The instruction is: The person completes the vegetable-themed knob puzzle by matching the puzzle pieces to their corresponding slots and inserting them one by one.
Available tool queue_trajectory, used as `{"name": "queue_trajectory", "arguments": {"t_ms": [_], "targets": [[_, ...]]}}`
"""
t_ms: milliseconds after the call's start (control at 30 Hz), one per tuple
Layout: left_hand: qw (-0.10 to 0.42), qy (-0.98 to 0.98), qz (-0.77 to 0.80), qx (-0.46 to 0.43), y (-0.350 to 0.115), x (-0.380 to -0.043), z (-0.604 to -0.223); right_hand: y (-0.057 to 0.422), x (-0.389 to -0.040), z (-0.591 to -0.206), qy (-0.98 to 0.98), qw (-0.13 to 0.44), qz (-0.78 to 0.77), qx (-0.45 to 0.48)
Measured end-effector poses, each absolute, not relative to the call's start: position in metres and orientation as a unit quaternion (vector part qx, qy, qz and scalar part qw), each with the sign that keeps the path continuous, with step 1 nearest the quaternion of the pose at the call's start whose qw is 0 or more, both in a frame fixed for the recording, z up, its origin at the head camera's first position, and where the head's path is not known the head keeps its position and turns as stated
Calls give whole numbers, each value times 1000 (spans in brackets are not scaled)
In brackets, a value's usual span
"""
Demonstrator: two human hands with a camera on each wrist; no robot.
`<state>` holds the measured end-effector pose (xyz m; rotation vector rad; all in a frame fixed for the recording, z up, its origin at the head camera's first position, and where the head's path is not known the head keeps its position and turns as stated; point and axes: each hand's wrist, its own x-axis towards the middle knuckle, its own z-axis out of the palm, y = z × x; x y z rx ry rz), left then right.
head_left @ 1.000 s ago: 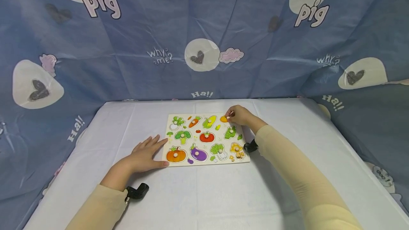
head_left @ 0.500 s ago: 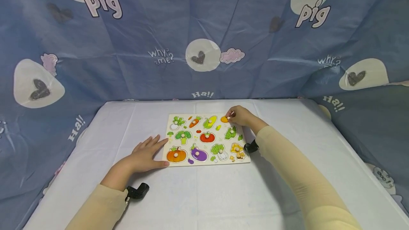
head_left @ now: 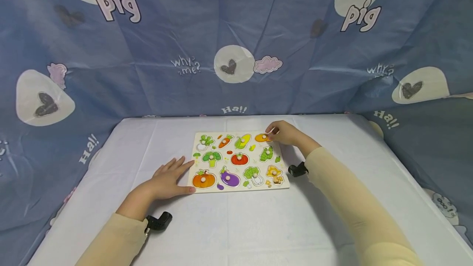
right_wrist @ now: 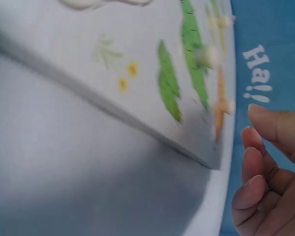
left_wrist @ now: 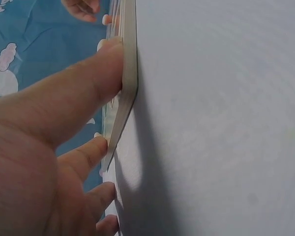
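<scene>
A white vegetable peg puzzle board (head_left: 236, 189) lies flat on the table, knobbed pieces set in its picture spaces. The left hand (head_left: 170, 180) rests at the board's left side with fingers spread; in the left wrist view its thumb (left_wrist: 98, 73) presses the board's edge. Just off the top right corner is the right hand (head_left: 282, 132), its fingers loosely bent and holding nothing. Closest to it is an orange oblong piece (head_left: 261, 138). In the right wrist view, a gap shows between the right hand (right_wrist: 275, 172) and that piece's knob (right_wrist: 225, 106).
Among the other pieces are a pumpkin (head_left: 203, 179), an eggplant (head_left: 230, 177), a tomato (head_left: 239, 159) and a mushroom (head_left: 274, 174). White cloth covers the table (head_left: 229, 225). A blue printed curtain (head_left: 155, 85) stands around its back and sides.
The right hand has let go of the orange piece's knob and shifted slightly right, so more of the piece shows. The left hand and board have stayed in place.
</scene>
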<state>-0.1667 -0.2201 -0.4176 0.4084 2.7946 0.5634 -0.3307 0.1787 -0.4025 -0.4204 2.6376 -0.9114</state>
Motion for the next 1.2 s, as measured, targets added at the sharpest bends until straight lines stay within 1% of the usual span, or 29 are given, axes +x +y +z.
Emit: {"name": "queue_trajectory", "arguments": {"t_ms": [233, 700, 900, 1067, 1200], "targets": [[134, 962, 194, 140, -220, -167, -417, 202, -317, -389, 921, 152, -308, -183], [124, 962, 188, 152, -221, -169, -420, 251, -280, -375, 929, 118, -295, -190], [111, 965, 174, 159, -224, -167, -420, 273, -263, -373, 938, 88, -277, -188], [94, 969, 169, 154, -227, -163, -418, 295, -249, -373, 949, 54, -254, -179], [51, 977, 144, 146, -235, -159, -417, 309, -238, -371, 960, 22, -217, -175]]}}
